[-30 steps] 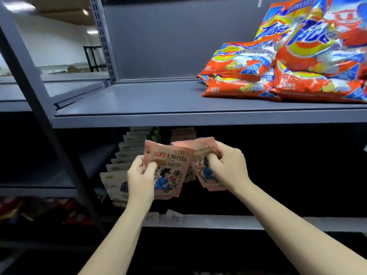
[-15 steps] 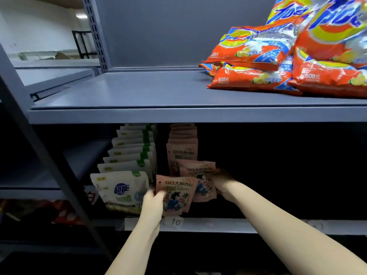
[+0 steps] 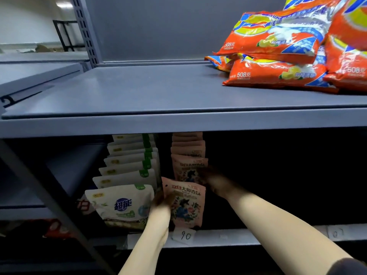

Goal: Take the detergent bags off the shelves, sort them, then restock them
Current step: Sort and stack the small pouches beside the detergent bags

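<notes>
On the dim lower shelf [image 3: 218,238] a row of pink detergent pouches [image 3: 188,153] runs front to back. My left hand [image 3: 163,199] grips the left edge of the front pink pouch [image 3: 187,207], which stands upright at the shelf's front. My right hand [image 3: 210,178] reaches deeper and holds the right side of the pink pouch behind it [image 3: 187,171]; its fingers are blurred and in shadow. To the left stands a row of white and green pouches [image 3: 123,205].
The grey upper shelf [image 3: 139,92] lies bare on its left and carries a pile of orange 508 g detergent bags [image 3: 278,56] at the right. A slanted grey upright [image 3: 45,195] crosses the lower left. Paper labels [image 3: 185,236] are stuck on the lower shelf's front edge.
Both hands have moved forward and down into the lower shelf with the two pink pouches. The right hand's pouch now stands in the pink row; the left hand's pouch stands in front of it.
</notes>
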Motion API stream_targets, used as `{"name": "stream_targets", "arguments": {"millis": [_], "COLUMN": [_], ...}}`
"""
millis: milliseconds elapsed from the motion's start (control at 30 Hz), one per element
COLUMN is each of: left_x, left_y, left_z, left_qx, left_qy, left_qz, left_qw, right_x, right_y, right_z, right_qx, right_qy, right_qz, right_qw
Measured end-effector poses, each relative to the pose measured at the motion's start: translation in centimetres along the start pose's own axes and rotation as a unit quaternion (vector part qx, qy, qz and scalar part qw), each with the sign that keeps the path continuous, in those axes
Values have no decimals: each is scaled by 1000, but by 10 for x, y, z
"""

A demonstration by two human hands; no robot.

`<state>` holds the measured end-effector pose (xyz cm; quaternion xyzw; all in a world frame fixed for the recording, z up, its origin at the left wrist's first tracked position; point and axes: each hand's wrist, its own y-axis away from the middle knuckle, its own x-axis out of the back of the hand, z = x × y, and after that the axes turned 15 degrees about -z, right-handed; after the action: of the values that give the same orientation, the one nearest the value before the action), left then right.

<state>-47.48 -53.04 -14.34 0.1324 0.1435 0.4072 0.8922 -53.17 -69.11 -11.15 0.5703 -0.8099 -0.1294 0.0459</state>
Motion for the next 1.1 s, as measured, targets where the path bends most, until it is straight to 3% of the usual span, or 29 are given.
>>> {"name": "stream_targets", "arguments": {"millis": [167, 300, 467, 633, 800, 1100], "left_x": [4, 1, -12, -18, -32, -39], "left_y": [-9, -10, -13, -17, -17, -14], "left_z": [-1, 7, 14, 13, 12, 11], "left_qx": [7, -19, -28, -32, -65, -30], "left_qy": [25, 16, -24, 17, 38, -10], "left_qz": [-17, -26, -44, -36, -53, -49], "left_qw": [1000, 999, 998, 999, 996, 998], "right_x": [10, 9, 23, 29, 13, 2], "right_y": [-8, -16, -5, 18, 26, 19], "right_z": [12, 15, 23, 26, 39, 37], "right_qx": [14, 8, -43, -91, -67, -56], "right_qy": [11, 36, 259, 365, 262, 226], "right_qz": [23, 84, 167, 162, 18, 62], "right_qw": [1000, 996, 950, 912, 962, 971]}}
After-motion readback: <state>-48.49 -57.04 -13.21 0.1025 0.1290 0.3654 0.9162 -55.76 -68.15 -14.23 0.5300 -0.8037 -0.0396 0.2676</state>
